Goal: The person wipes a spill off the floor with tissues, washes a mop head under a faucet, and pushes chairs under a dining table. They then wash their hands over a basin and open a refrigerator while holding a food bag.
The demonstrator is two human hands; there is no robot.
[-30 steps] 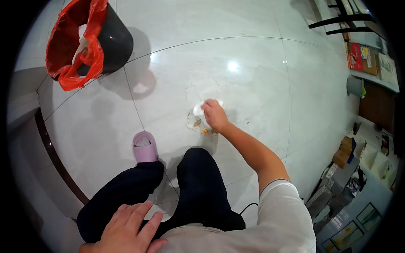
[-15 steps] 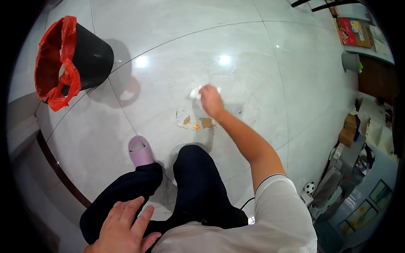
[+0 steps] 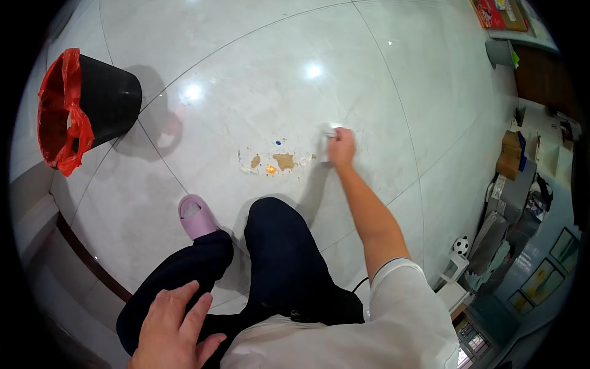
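Observation:
My right hand (image 3: 342,147) is closed on a white tissue (image 3: 327,132), pressed to the pale tiled floor (image 3: 246,104). Left of it lies a small patch of litter: a torn brown scrap (image 3: 284,161), an orange piece (image 3: 270,169), a tiny blue bit (image 3: 278,142), and white shreds among dark crumbs. Faint smears mark the tiles around. Over my left thigh, my left hand (image 3: 175,329) hovers with its fingers apart and nothing in it.
A black bin (image 3: 110,95) with a red bag (image 3: 77,132) over its rim stands at the upper left. My pink slipper (image 3: 196,216) rests below the litter. Along the right are a football (image 3: 460,245), cardboard boxes (image 3: 510,154) and a grey bin (image 3: 499,54).
My right hand has swept to the right with the tissue, past the litter. The blue bit now shows. The whole view has shifted slightly; my left hand stays over my thigh.

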